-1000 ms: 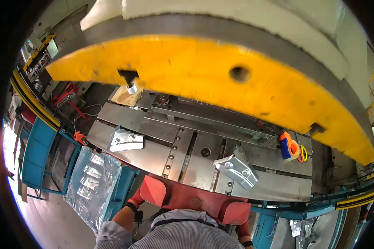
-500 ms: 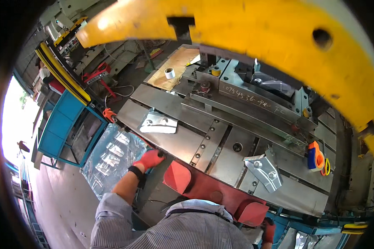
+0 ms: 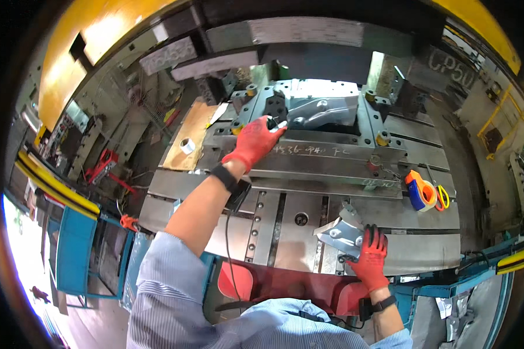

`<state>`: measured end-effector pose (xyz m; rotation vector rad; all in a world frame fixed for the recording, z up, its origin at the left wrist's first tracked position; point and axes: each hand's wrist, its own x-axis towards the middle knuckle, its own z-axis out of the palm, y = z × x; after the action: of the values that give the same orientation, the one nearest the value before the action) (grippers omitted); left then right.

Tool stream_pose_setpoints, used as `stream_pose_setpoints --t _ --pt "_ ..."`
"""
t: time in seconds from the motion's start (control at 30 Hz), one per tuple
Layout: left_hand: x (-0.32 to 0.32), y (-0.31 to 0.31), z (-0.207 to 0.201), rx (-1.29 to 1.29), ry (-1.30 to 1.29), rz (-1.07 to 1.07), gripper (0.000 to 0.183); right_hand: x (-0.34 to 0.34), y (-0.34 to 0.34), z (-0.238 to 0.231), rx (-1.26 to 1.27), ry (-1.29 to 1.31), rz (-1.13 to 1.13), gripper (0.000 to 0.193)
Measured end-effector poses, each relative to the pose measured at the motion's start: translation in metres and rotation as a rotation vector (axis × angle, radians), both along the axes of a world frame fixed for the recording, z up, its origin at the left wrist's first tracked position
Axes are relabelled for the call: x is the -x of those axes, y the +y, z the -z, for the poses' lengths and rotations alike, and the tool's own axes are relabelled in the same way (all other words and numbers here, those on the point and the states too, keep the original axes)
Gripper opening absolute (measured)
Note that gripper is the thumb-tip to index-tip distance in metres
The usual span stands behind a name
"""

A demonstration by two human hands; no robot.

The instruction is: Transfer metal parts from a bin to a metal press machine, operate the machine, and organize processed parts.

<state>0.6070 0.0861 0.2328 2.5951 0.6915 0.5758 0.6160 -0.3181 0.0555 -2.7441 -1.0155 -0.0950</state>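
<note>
My left hand (image 3: 255, 142), in a red glove, reaches across the die block (image 3: 326, 152). Its fingers are closed at the near left end of a shiny stamped sheet-metal part (image 3: 323, 111) lying in the die; the exact contact is partly hidden by the glove. At the front right of the slotted press table, my right hand (image 3: 371, 259), also gloved in red, grips the right edge of a second stamped sheet-metal part (image 3: 339, 234). Its fingers lie over the edge, thumb on the near side. Dark bands circle both wrists, and a cable hangs from the left one.
Dark upper tooling (image 3: 308, 32) hangs over the die. To the right lie an orange-and-blue tape roll (image 3: 420, 192) and yellow-handled scissors (image 3: 442, 198). A white roll (image 3: 187, 145) rests on a wooden board (image 3: 177, 156) at left. More metal parts (image 3: 457, 314) lie lower right.
My left hand has gone from the table's front left edge to the die. My right hand has risen from below the table to the front part. My view has shifted toward the die.
</note>
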Motion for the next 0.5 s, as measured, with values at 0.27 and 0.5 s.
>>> stream_pose_setpoints --t 0.27,0.5 --pt "-0.102 0.029 0.021 -0.12 0.151 -0.24 0.053 -0.018 0.004 0.011 0.113 0.102 -0.056 0.115" --pt "-0.101 0.037 0.025 -0.223 0.032 -0.121 0.038 -0.022 0.004 0.017 0.045 0.088 -0.058 0.108"
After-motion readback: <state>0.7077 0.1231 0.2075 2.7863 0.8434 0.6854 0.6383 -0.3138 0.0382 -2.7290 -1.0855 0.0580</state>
